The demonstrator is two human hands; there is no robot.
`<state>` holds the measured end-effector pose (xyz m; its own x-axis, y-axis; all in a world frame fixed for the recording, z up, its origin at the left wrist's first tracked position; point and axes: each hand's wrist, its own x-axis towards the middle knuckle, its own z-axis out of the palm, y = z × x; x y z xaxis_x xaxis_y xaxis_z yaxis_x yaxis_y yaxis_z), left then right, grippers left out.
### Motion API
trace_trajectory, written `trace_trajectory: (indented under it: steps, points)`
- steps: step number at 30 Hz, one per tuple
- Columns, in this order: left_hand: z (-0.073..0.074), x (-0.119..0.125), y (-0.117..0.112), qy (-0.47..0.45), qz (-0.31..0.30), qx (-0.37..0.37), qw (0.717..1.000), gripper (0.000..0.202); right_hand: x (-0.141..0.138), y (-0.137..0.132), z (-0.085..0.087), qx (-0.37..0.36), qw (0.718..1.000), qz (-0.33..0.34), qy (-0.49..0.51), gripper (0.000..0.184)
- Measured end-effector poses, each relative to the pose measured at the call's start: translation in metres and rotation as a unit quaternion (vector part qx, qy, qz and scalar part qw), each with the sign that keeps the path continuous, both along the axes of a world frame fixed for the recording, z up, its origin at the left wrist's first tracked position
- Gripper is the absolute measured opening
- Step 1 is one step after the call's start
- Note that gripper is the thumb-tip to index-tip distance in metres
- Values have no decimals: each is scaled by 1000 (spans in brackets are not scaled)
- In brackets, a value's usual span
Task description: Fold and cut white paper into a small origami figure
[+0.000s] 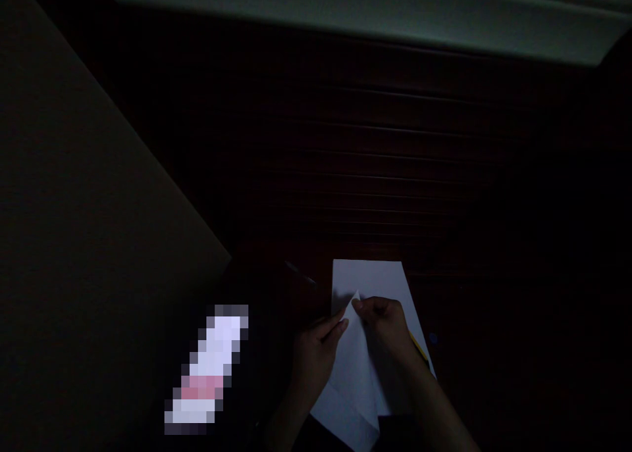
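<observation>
Both hands work on a sheet of white paper (pixel 354 373), raised and bent to a pointed corner at its top. My left hand (pixel 316 353) pinches the sheet's left edge just below that point. At the tip, the thumb and fingers of my right hand (pixel 388 324) are closed on the paper. Beneath lies more white paper (pixel 368 274), flat on the dark surface. A thin yellow object (pixel 419 348), perhaps a pencil, rests along its right side, partly hidden by my right wrist.
A bright, pixelated oblong (pixel 210 366) glows at the lower left. A slim pen-like object (pixel 300 274) lies left of the papers, and a small round bluish thing (pixel 433 338) is on the right. Dark slatted wood (pixel 365 152) rises behind. The scene is very dim.
</observation>
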<state>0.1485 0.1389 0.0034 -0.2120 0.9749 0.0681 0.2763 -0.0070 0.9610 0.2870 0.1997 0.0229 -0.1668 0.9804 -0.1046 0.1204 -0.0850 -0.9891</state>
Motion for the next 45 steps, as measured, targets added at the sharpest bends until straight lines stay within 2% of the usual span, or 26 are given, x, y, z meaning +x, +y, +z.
trace_trajectory:
  steps: [6,12,19,23,26,31,34,45]
  points:
    - [3,0,0,1,-3,5,1000,26,1,2,-1,1,1000,5,25,35]
    - [3,2,-2,-16,-35,-12,999,27,2,6,-2,-3,998,-58,15,33]
    - [5,5,-1,-32,-47,-13,998,26,6,3,-5,7,997,-68,32,31]
    - [4,5,-1,-45,-43,-15,998,25,4,1,-2,33,996,-80,5,31]
    - [1,3,-1,-47,-34,-25,998,26,2,1,2,40,997,-62,-10,31]
    - [1,-1,-1,-16,27,-18,999,27,-2,-2,1,27,999,-1,-32,31]
    - [3,-2,0,-6,48,-10,999,27,-2,-4,-2,34,998,-2,-53,34]
    - [0,-3,1,-28,45,-18,998,26,-2,-3,-2,8,999,12,-38,34]
